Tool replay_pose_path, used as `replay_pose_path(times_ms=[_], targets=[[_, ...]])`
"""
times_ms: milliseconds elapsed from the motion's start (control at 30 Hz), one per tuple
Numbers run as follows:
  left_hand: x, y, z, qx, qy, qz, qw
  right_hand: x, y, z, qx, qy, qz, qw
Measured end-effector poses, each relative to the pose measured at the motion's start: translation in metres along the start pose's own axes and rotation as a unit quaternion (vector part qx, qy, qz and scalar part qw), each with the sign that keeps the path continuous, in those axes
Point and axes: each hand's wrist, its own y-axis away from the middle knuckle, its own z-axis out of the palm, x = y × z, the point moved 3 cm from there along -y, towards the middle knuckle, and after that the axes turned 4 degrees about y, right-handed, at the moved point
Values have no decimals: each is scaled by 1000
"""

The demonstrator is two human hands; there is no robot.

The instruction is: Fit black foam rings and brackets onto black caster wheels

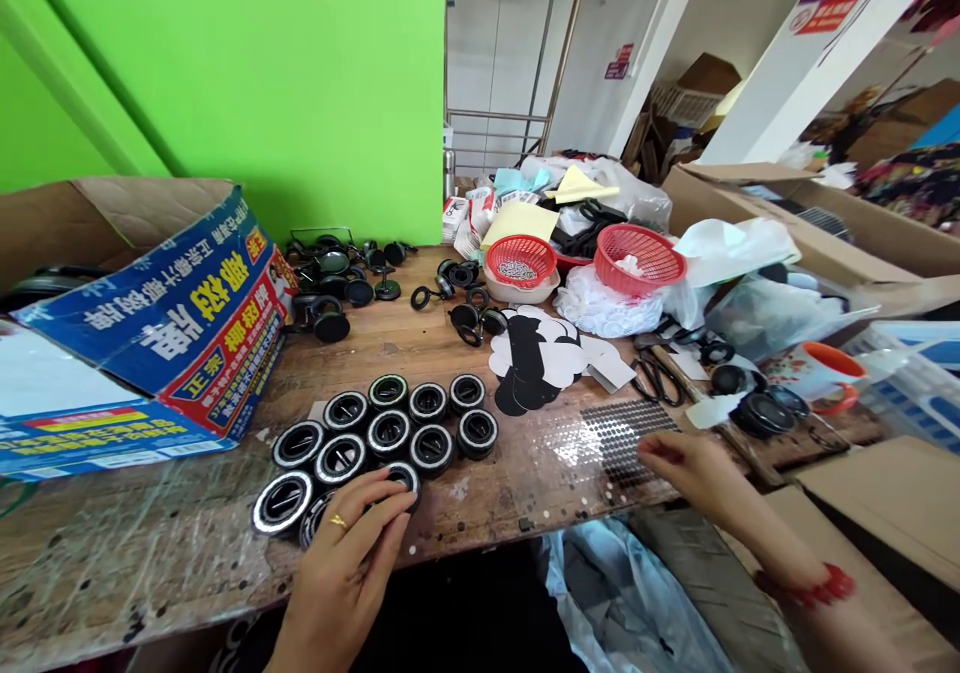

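Black round parts (389, 434) with glittery silver rims and a slotted centre stand in rows on the wooden table. My left hand (349, 553), wearing a gold ring, is closed at the front of this group. Its fingertips are pressed together against the nearest round part (405, 477), partly covering it; anything pinched between them is hidden. To the right, my right hand (686, 465) reaches over a clear sheet of small black dots (626, 433). Thumb and fingers pinch together at the sheet's right side, and what they hold is too small to make out.
A blue printed carton (217, 323) stands at the left. Behind are black round-headed pieces (330, 318), black and white cutouts (536, 358) and red baskets (641, 258). Scissors (658, 381), a hammer (679, 378) and an orange-rimmed mug (814, 373) lie right. A plastic bag (630, 593) hangs below the table edge.
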Motion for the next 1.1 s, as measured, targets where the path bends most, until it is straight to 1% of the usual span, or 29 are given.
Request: replay_pose_path(times_ms=[67, 167, 267, 367, 467, 567, 633, 700, 767, 800, 833, 900, 933, 1000, 1033, 1067, 1100], targets=[[6, -3, 3, 1, 11, 6, 1000, -30, -29, 9, 46, -9, -36, 998], [13, -4, 3, 5, 16, 9, 1000, -68, -80, 32, 80, 11, -33, 996], [14, -1, -1, 6, 9, 4, 1000, -90, -125, 54, 114, 30, -11, 993], [10, 4, -6, 12, 9, -6, 1000, -100, -153, 68, 127, 35, 17, 991], [5, 9, -10, 19, 23, -21, 999, -101, -164, 70, 126, 14, 43, 991], [1, 10, -14, 25, 55, -51, 997, -97, -163, 58, 131, -29, 50, 990], [0, 8, -15, 26, 96, -89, 991, -96, -156, 49, 134, -67, 44, 988], [-3, 4, -13, 20, 151, -155, 976, -103, -140, 43, 129, -108, 32, 985], [-7, -1, -6, 15, 215, -239, 947, -120, -116, 45, 98, -198, 13, 975], [-9, -4, -1, 17, 252, -283, 925, -134, -102, 49, 73, -276, 0, 958], [-11, -8, 5, 25, 294, -324, 899, -149, -87, 55, 34, -355, -9, 934], [-14, -16, 17, 42, 389, -388, 835, -182, -58, 68, -15, -436, -23, 899], [-15, -19, 23, 44, 437, -407, 801, -196, -46, 75, -29, -461, -28, 886], [-14, -26, 33, 26, 525, -426, 736, -218, -27, 88, -43, -491, -40, 869], [-14, -28, 36, 17, 556, -433, 709, -225, -20, 94, -48, -491, -49, 868], [-13, -28, 38, 11, 575, -441, 689, -229, -15, 99, -48, -480, -65, 874], [-13, -28, 38, 13, 582, -449, 678, -232, -12, 102, -44, -455, -91, 885]])
